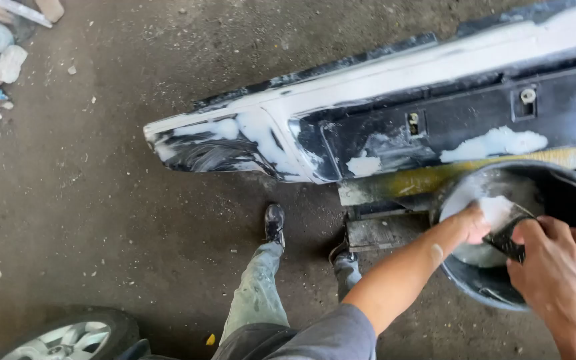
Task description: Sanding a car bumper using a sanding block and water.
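A dark bucket point(501, 293) holding white foamy liquid is seen at the right, just beside a soaped car bumper point(395, 113) that is propped on a yellowish support point(428, 179) above the concrete floor point(101, 200). The left hand point(469, 225) is plunged into the foam inside the bucket; its fingers are sunk in the lather, so their state cannot be told. The right hand point(565, 277) is closed around a dark sponge or pad point(511, 241), which is pinched at the bucket's near rim, partly over the foam.

Risks are judged as follows. The pad is wet and soapy, so it could slip from the pinch and drop to the gritty floor; grit carried back on it would scratch the bumper's paint. The bucket is pressed from one side by both hands and could tip, spilling suds around the feet point(275, 223), where a slip would be likely. The bumper is only rested on its support, and it could slide off if pushed hard. A wheel point(68, 337) lies close behind the legs and is noted as a trip hazard.
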